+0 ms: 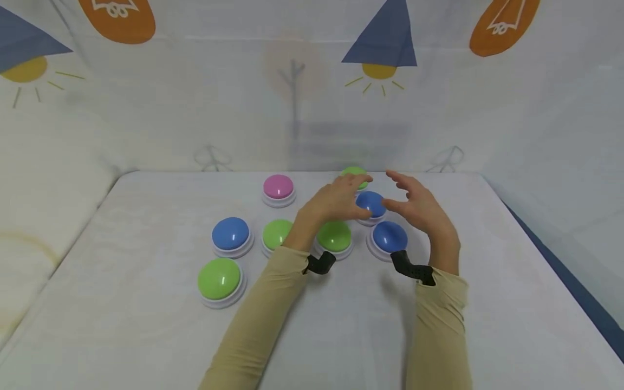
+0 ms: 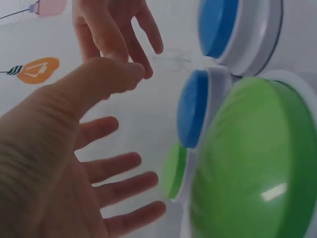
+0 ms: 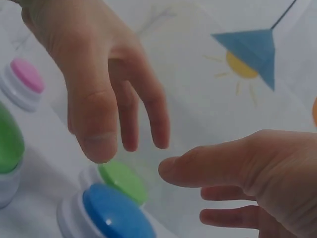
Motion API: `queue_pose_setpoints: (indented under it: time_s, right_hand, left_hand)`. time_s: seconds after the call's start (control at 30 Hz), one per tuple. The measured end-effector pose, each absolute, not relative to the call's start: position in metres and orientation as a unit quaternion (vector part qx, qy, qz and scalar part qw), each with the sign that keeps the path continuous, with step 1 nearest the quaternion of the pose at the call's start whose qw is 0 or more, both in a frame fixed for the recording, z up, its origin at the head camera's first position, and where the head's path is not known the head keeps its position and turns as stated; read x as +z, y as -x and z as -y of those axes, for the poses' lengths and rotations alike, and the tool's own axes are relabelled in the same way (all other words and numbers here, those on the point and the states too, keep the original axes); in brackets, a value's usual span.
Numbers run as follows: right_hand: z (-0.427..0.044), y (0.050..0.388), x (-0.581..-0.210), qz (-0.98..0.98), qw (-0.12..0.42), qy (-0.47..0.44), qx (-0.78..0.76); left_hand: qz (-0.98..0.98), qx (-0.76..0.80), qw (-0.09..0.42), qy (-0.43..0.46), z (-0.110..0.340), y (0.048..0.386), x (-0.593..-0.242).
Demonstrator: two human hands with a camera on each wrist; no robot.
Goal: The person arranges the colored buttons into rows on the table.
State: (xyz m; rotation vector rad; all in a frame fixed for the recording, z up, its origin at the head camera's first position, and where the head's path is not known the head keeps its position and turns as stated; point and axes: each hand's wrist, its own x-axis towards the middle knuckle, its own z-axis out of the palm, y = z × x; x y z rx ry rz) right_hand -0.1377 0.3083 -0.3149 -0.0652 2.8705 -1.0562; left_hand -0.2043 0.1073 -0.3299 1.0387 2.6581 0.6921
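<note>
My left hand (image 1: 335, 200) and right hand (image 1: 420, 208) are raised over the right-hand group of dome push buttons, palms towards each other and a gap between them. Both hold nothing. In the left wrist view, the left hand's (image 2: 69, 163) fingers are spread and nearly straight. The right wrist view shows the right thumb (image 3: 208, 166) extended near the left hand (image 3: 94, 84). Behind and below the gap is a blue button (image 1: 370, 203). A green button (image 1: 354, 172) behind it is partly hidden by the left hand. Nearer stand another blue button (image 1: 390, 236) and a green button (image 1: 335, 236).
Further left on the white-covered table (image 1: 127, 238) are a pink button (image 1: 278, 186), a blue button (image 1: 230, 233) and two green buttons, one in the middle (image 1: 276, 233) and one near the front (image 1: 219, 279). A patterned white curtain (image 1: 234, 97) hangs behind the table.
</note>
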Motion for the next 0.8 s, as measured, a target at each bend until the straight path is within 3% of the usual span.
queue_pose_setpoints:
  time_s: [0.37,0.8]
  right_hand:
    - [-0.306,0.157,-0.349,-0.936,0.101,0.02,-0.337]
    - [-0.293,0.166,-0.36,-0.94,0.097,0.063,-0.32]
  left_hand:
    - [-0.921,0.205,0.129,-0.306,-0.122,0.202,-0.352]
    - [-0.931,0.179,0.119,-0.297,-0.133,0.194,-0.362]
